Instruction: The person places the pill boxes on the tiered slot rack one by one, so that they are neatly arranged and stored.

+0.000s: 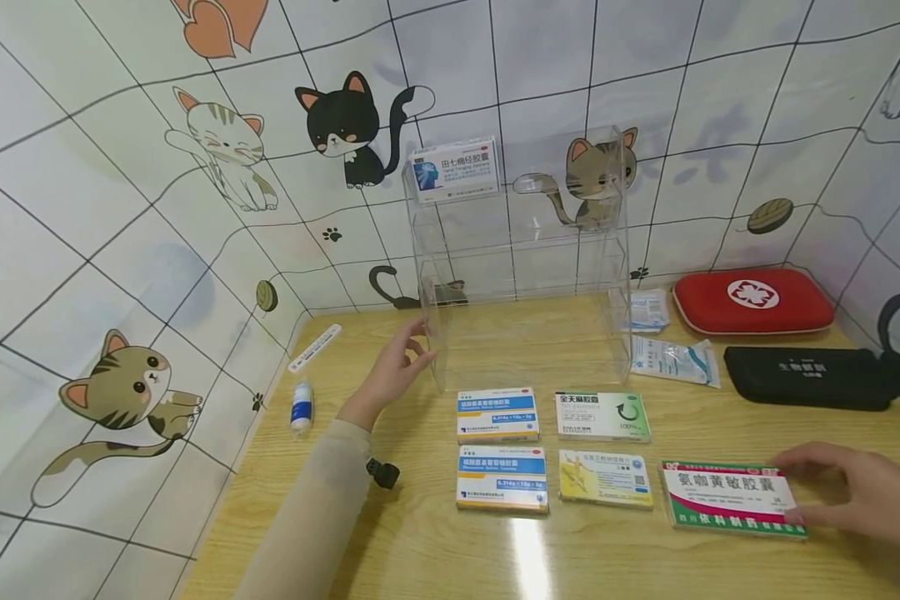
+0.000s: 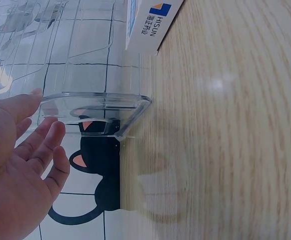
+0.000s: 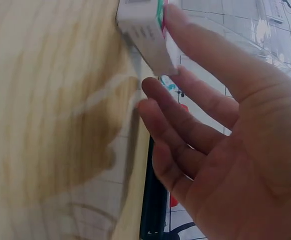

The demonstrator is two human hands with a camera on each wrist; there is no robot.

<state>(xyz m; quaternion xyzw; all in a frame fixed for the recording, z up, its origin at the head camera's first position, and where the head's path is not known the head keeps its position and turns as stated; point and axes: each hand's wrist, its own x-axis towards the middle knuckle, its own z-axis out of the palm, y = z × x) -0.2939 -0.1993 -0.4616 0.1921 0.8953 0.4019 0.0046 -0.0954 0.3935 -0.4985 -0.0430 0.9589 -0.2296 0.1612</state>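
My left hand (image 1: 392,367), fingers loosely spread, is at the left side of the clear rack (image 1: 523,248). A yellow box (image 1: 605,478) lies nearer. At near right, my right hand (image 1: 855,493) pinches the green-and-white box (image 1: 727,502) by its right end.

The wooden counter (image 1: 607,558) bears a clear rack (image 1: 521,248) beside the left grip (image 1: 392,372), four medicine boxes (image 1: 498,415) between it and the right grip (image 1: 851,492), and a black case (image 1: 806,381) beyond.

“氨咖黄敏胶囊” heads the green-and-magenta box (image 1: 731,498), “HISUN” (all capitals) one white carton end (image 2: 146,27).
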